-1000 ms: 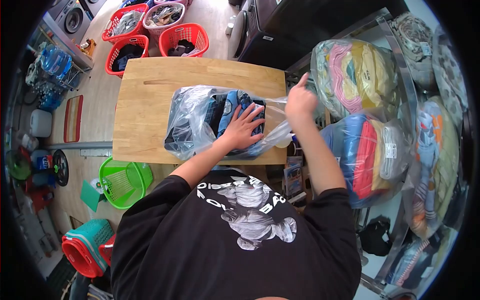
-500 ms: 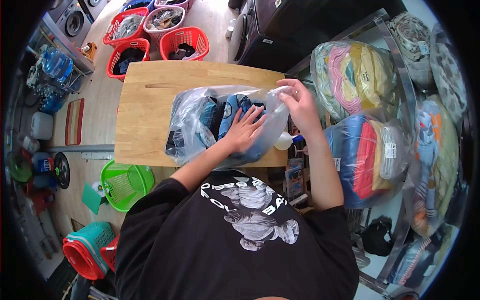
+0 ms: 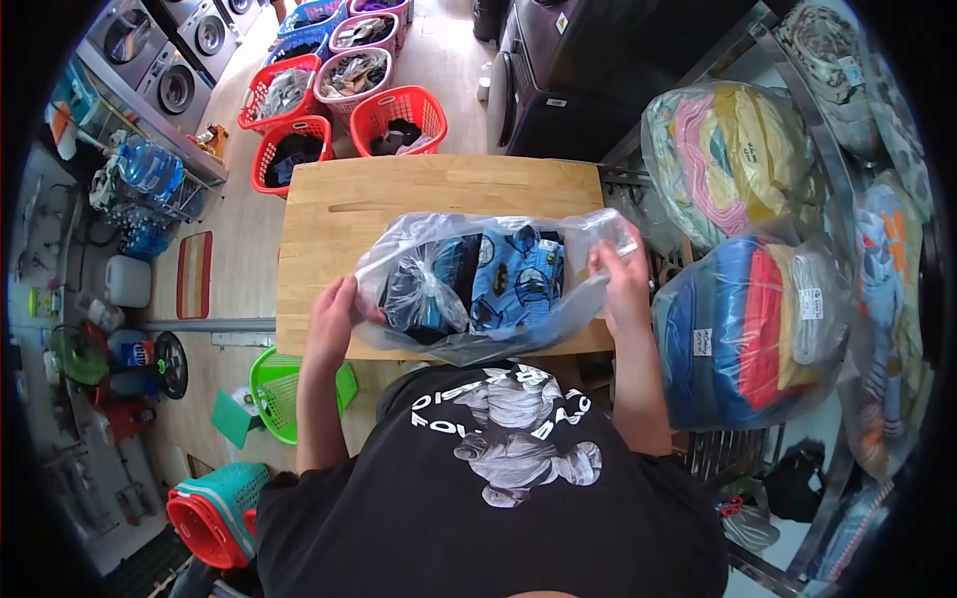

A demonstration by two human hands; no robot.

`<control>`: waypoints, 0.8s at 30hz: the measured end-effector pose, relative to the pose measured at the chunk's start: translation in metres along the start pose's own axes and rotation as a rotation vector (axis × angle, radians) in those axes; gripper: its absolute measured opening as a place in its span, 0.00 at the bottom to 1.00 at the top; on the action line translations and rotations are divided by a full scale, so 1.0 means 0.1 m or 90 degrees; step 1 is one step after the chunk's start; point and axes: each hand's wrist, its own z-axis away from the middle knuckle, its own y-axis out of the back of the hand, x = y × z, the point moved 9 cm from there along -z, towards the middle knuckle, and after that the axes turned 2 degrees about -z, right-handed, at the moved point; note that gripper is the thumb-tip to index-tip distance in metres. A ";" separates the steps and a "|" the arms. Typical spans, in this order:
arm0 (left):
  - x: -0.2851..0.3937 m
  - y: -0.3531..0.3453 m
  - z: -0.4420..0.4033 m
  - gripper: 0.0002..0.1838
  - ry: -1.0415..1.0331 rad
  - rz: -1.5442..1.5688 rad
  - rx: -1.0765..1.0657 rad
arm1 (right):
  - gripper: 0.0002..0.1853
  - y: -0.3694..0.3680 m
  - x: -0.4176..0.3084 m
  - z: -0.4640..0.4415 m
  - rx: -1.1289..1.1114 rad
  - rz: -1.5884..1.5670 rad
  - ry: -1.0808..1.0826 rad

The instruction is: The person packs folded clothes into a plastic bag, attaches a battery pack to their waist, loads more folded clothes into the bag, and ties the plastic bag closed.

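A clear plastic bag (image 3: 588, 324) lies on the wooden table (image 3: 439, 184) with its mouth spread wide. Inside it sit blue patterned folded clothes (image 3: 516, 279) on the right and darker folded clothes (image 3: 454, 264) to the left. A small knotted clear plastic bundle (image 3: 427, 299) rests over the darker pile. My left hand (image 3: 341, 307) pinches the bag's left edge. On the opposite side my right hand (image 3: 620, 279) grips the bag's right edge, its fingers partly behind the film.
Red and pink laundry baskets (image 3: 399, 118) with clothes stand beyond the table. Packed bags of bedding (image 3: 748, 324) fill the rack at right. A green basket (image 3: 274, 394) is on the floor at left, with stacked baskets (image 3: 214, 518) below it. Washing machines (image 3: 174, 88) stand at far left.
My left hand has left the clothes inside the bag and taken its left edge. My right hand has moved lower along the right edge. The bag's mouth is wider, and the camera view has shifted.
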 end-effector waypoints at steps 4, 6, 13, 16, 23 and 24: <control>0.68 -0.44 0.00 0.10 0.099 0.303 -0.110 | 0.25 -0.14 -0.28 0.04 0.038 0.017 0.029; 1.01 -0.62 0.01 0.08 0.070 0.364 -0.301 | 0.27 -0.03 -0.42 0.04 0.004 -0.005 0.012; 1.43 -0.54 -0.05 0.24 -0.115 0.090 -0.184 | 0.41 0.07 -0.62 0.20 -0.112 0.096 0.026; 1.23 -0.39 0.06 0.34 -0.104 -0.219 -0.241 | 0.44 -0.04 -0.70 0.25 -0.215 0.231 0.015; 1.00 -0.49 0.33 0.29 -0.338 -0.425 -0.088 | 0.23 -0.08 -0.40 0.26 -0.273 0.463 -0.016; 0.98 -0.63 0.37 0.26 -0.343 -0.362 -0.075 | 0.22 -0.17 -0.34 0.27 -0.302 0.455 -0.024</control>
